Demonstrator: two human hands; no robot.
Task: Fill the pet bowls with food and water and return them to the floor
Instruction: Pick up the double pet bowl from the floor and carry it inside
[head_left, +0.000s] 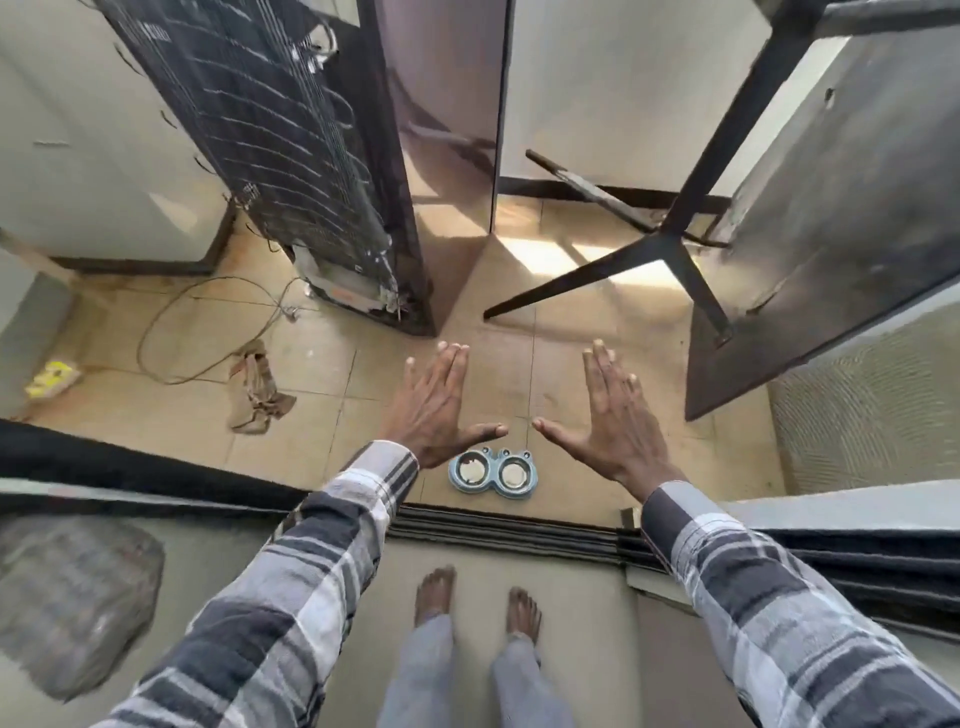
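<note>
— Tiled floor (322, 415), beige and scuffed, fills the middle; what sits on it?

— One blue double pet bowl (492, 474), two steel cups side by side in a single stand; it rests flat on the tiles just beyond the dark door threshold (498, 530), close to that near edge of the tiled floor; I cannot tell whether the cups hold anything.

— And the hands?

— Both are stretched forward, palms down, fingers straight and spread, thumbs pointing inward at each other; the left hand (434, 405) hovers up and to the left of the bowl, the right hand (613, 415) up and to the right; neither grasps anything, both lie flat and unclenched, and they are not touching the bowl; the bowl shows in the gap below the two thumbs.

— Sleeves?

— Grey-and-white plaid on both forearms; bare feet (436, 592) stand on the greyer floor on the near side of the threshold.

— Further out?

— Left of the hands lies a crumpled rag (258, 387) beside a looping cable (208, 322); behind them a fridge (291, 156) shows its coiled back; to the right a black table leg (670, 244) splays on the tiles; a yellow item (52, 378) sits near the far left edge.
</note>
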